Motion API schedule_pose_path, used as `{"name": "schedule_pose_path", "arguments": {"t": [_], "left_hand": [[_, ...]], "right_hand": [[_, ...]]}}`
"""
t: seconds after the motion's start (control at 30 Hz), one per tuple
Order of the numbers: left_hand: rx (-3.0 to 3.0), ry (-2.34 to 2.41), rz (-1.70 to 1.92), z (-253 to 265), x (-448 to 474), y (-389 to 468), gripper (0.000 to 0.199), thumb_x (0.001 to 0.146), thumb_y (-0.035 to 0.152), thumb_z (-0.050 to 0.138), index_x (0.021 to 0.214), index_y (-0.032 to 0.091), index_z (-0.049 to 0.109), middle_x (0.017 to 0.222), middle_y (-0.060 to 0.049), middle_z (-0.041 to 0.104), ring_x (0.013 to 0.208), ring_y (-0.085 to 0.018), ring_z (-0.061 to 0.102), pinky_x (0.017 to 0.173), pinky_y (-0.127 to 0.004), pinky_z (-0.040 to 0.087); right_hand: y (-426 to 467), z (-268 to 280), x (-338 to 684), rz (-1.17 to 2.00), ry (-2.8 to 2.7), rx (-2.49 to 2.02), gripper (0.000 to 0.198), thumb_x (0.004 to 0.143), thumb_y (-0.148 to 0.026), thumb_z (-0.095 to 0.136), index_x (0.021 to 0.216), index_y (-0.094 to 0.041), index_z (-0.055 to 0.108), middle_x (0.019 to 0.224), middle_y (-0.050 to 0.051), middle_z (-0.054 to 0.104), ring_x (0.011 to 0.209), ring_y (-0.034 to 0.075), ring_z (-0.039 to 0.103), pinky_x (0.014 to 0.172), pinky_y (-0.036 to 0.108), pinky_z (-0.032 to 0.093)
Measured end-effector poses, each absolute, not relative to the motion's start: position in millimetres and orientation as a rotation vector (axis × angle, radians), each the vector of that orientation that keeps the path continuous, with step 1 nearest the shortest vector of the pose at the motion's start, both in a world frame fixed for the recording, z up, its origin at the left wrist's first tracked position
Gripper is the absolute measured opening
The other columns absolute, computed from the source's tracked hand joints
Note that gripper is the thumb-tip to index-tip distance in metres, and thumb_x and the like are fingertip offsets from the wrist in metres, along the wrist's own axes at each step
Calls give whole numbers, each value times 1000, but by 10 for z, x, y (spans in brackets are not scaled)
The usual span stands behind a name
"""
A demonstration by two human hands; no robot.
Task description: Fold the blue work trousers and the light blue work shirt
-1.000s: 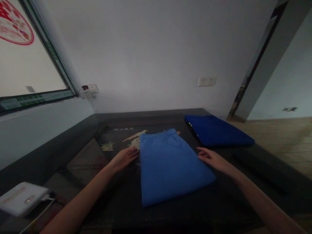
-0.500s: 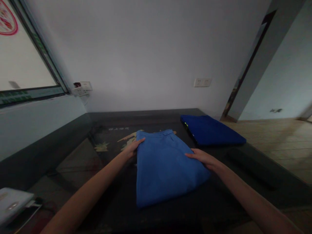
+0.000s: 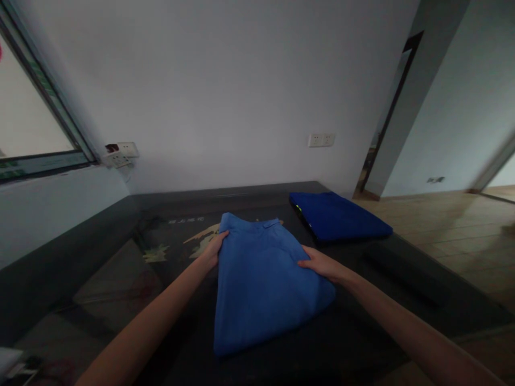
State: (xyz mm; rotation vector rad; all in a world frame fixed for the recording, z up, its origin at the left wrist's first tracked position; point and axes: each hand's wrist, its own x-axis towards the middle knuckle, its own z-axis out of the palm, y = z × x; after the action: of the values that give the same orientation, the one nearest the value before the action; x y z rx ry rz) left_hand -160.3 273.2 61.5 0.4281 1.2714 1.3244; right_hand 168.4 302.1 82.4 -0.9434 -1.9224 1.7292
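Observation:
A blue garment with a waistband (image 3: 265, 279), skirt-like in shape, lies over the dark table with its waistband at the far end and its wider edge toward me. My left hand (image 3: 214, 250) grips its left side just below the waistband, thumb on top and fingers hidden beneath. On the opposite side, my right hand (image 3: 322, 262) pinches the slanting edge, with the thumb over the cloth and some fingers under it. The waistband dips in the middle between its corners. Whether the garment's underside touches the table throughout, I cannot tell.
A folded dark-blue cloth item (image 3: 341, 217) lies at the table's right rear. Closer stands a long black object (image 3: 406, 273) on the dark glossy table (image 3: 225, 195). Wall sockets (image 3: 322, 140) sit above the rear edge. A partly cut-off white object (image 3: 8, 359) is at lower left.
The whole view has shifted, so most things sit further left. The garment's waistband now sags more in the middle, and its near edge appears slightly closer. Both hands keep hold of it.

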Motion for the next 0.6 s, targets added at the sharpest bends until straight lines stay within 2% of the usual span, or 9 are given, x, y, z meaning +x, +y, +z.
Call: {"name": "schedule_pose_path", "arguments": {"t": [0.17, 0.27, 0.43, 0.6], "left_hand": [[374, 1324, 1329, 771, -1488, 2747, 37, 83, 35, 60, 112, 12, 62, 84, -12, 70, 75, -25, 68, 75, -38, 55], [363, 1335, 1337, 818, -1464, 2772, 37, 84, 33, 59, 113, 11, 61, 86, -13, 70, 75, -24, 68, 75, -37, 56], [306, 1394, 1341, 828, -1464, 2756, 37, 83, 33, 62, 112, 11, 60, 85, -12, 70, 70, -22, 67, 70, -36, 57], [210, 1475, 1299, 820, -1488, 2696, 38, 78, 29, 66, 111, 12, 60, 82, -10, 70, 66, -23, 67, 65, -36, 58]], "right_hand": [[3018, 836, 1683, 1916, -1721, -1044, 65, 74, -5, 48, 136, -23, 41, 119, 6, 65, 103, 21, 64, 95, 42, 50], [3041, 774, 1692, 2033, -1569, -1021, 62, 76, -6, 51, 136, -20, 38, 121, 9, 63, 103, 21, 65, 96, 41, 49], [3099, 658, 1673, 2061, -1336, -1211, 41, 81, -18, 60, 120, -12, 51, 112, 14, 67, 97, 22, 66, 92, 39, 51], [3161, 656, 1645, 2061, -1331, -1382, 32, 73, -23, 71, 101, -12, 60, 98, 13, 70, 88, 23, 68, 84, 39, 54]]}}
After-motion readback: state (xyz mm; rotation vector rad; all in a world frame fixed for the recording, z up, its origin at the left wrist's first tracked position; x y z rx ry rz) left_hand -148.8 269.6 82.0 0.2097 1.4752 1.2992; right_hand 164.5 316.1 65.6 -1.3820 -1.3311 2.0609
